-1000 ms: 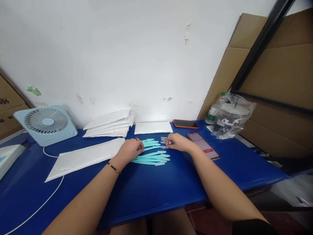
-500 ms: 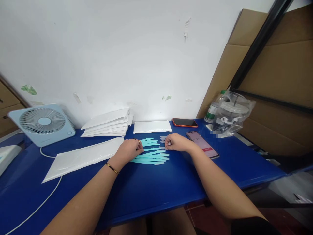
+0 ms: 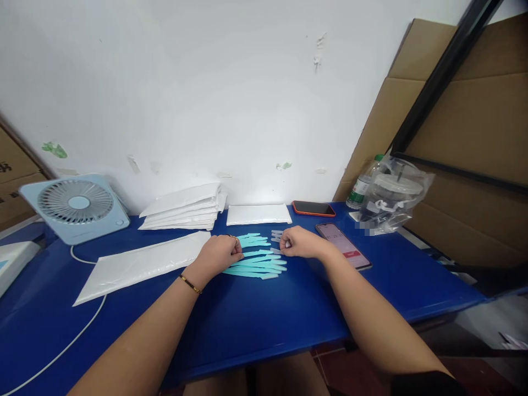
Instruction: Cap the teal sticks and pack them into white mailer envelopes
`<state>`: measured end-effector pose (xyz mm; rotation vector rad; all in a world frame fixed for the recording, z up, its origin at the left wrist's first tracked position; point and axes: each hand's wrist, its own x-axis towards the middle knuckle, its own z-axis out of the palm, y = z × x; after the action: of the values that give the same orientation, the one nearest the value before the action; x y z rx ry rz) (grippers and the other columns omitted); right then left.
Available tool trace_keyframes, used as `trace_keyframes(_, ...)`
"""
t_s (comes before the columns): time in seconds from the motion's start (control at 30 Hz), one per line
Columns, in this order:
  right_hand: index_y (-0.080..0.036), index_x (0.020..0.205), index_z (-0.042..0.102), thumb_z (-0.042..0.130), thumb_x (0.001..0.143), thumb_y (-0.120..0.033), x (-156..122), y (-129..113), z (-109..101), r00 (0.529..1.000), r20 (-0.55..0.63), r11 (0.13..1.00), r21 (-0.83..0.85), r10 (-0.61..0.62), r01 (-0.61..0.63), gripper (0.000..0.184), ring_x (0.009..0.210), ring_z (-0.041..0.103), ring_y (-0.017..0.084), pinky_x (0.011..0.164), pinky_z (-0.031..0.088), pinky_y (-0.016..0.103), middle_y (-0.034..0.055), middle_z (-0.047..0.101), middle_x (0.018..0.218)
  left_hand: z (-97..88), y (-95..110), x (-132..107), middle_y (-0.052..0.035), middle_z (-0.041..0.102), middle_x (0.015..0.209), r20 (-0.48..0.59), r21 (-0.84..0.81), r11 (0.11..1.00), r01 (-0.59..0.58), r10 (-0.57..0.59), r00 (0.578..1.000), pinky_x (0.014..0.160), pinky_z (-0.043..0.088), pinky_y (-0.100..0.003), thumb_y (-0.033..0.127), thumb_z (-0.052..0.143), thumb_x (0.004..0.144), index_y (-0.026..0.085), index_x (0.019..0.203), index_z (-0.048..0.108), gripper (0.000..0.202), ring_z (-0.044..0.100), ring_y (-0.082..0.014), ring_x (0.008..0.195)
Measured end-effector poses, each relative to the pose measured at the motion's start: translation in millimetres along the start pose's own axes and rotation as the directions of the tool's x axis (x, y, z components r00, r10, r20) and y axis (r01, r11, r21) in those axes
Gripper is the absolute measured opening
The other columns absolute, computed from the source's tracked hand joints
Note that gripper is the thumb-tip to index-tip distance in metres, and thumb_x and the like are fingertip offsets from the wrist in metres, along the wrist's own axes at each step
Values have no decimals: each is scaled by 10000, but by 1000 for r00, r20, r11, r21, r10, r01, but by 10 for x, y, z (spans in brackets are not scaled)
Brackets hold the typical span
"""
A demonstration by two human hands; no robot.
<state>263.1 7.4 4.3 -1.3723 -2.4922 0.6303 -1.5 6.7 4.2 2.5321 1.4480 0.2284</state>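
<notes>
Several thin teal eyebrow razors [image 3: 256, 268] lie fanned out on the blue table, with more of them [image 3: 252, 240] just beyond. My left hand [image 3: 218, 256] has thumb and fingers closed on one teal razor in the middle of the fan, its tip pointing right. Opposite it, my right hand [image 3: 293, 242] pinches a small translucent cap [image 3: 276, 251] close to that razor's tip. A few similar translucent caps [image 3: 276, 235] lie by the right fingertips, partly hidden by the hand.
A long white padded pouch [image 3: 140, 264] lies left of my left hand, near a stack of white pouches [image 3: 181, 208]. Another white pouch [image 3: 259, 214] rests by the wall. Two phones [image 3: 313, 208], a bagged cup [image 3: 391, 198] and a bottle [image 3: 358, 190] stand right; a fan [image 3: 78, 206] left.
The view has shifted slightly, so everything sits a little further right in it. Both hands keep nearly the same pose over the razors.
</notes>
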Motion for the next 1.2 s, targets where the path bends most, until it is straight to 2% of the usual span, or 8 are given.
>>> trace_keyframes(0.2, -163, 741, 702, 609, 716, -242, 17, 35, -12, 996, 93, 998, 59, 2, -8, 125, 633, 558, 127, 555, 374, 214, 16, 685, 735, 6, 36, 9, 8, 649, 677, -7, 20, 999, -33, 34, 999, 561, 324, -259, 340, 549, 746, 218, 663, 621, 164, 560, -151, 631)
trace_keyframes(0.33, -152, 744, 696, 615, 732, -251, 30, -25, 4, 998, 49, 998, 46, -39, 37, 128, 634, 542, 124, 553, 363, 214, 27, 663, 735, 33, 58, 16, 5, 648, 688, -20, 21, 997, -72, 72, 997, 585, 326, -260, 324, 544, 755, 211, 661, 619, 165, 557, -149, 633)
trace_keyframes(0.47, -160, 746, 693, 624, 739, -258, 37, -72, 20, 995, 50, 995, 54, -84, 81, 120, 622, 539, 118, 542, 358, 208, 25, 656, 744, 52, 46, 24, 12, 645, 675, 35, -59, 996, -63, 65, 997, 562, 336, -251, 365, 551, 760, 218, 680, 626, 183, 557, -146, 624)
trace_keyframes(0.57, -169, 766, 691, 616, 745, -234, 38, -25, 4, 998, -53, 998, 55, -40, 43, 102, 669, 567, 122, 584, 378, 204, 23, 659, 769, 48, 31, 23, 3, 651, 728, 0, -78, 996, -42, 42, 999, 574, 362, -257, 435, 532, 779, 223, 736, 645, 244, 568, -154, 656)
trace_keyframes(0.7, -172, 783, 684, 627, 724, -190, 66, 85, 4, 969, -243, 995, -75, 44, -64, 83, 737, 576, 140, 646, 384, 217, 43, 653, 843, 52, 19, 23, -24, 655, 971, -122, 22, 998, -61, 64, 990, 731, 402, -288, 387, 515, 809, 234, 907, 677, 244, 571, -195, 885)
trace_keyframes(0.9, -183, 770, 686, 644, 709, -211, 145, 142, 103, 973, -226, 976, -195, 50, -95, 79, 771, 589, 166, 656, 384, 226, 52, 660, 860, 110, 26, 30, -40, 649, 1025, -110, 166, 979, -117, 136, 985, 772, 391, -304, 315, 492, 842, 241, 1058, 656, 281, 550, -209, 958)
trace_keyframes(1.1, -177, 713, 687, 581, 742, -184, 92, 123, 50, 984, -163, 988, -117, 76, -95, 111, 711, 597, 148, 631, 387, 213, 37, 681, 773, 152, 50, 43, -21, 668, 851, -104, 207, 969, -138, 162, 981, 674, 345, -290, 263, 501, 836, 246, 913, 673, 189, 586, -196, 856)
trace_keyframes(1.2, -190, 789, 702, 641, 710, -245, 72, 136, 29, 979, -179, 993, -53, 95, -106, 114, 691, 594, 143, 591, 380, 206, 24, 681, 771, 157, 59, 52, -17, 661, 795, -106, 174, 976, -130, 149, 983, 652, 336, -279, 244, 492, 832, 222, 833, 660, 170, 595, -172, 766)
